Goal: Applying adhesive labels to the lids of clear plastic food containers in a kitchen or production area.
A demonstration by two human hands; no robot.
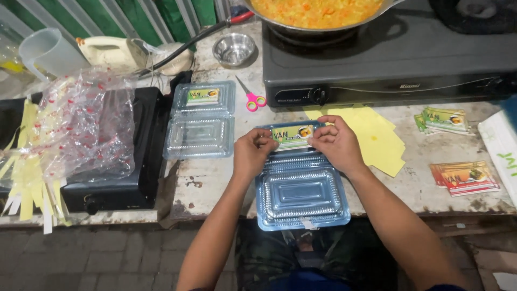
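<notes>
Both hands work at one clear plastic clamshell box [301, 188] lying open at the near edge of the table [215, 183]. I see my left hand [252, 152] with fingertips pinching the left end of a green and yellow label [291, 137] on the box lid. My right hand [336, 143] presses the label's right end, fingers curled down onto it. Neither hand is released; both grip the label against the lid.

Left to right across the scene: a translucent measuring jug [46, 52] stands at the far left. Below it, a crumpled clear bag with red print [86, 126] and yellow paper strips [24, 178] lie over a black single-burner stove [129, 172]. Just beside that stove rests a second open clamshell box [200, 121], already labelled. Behind it sits a small steel bowl [233, 48]. Pink-handled scissors [251, 98] lie between that box and the grey stove [388, 59], which carries a pan of orange-yellow food [318, 11]. Yellow backing sheets [377, 137] lie just right of my right hand, touching the box's far corner. Two stacks of spare labels [455, 148] sit well apart at the right.
</notes>
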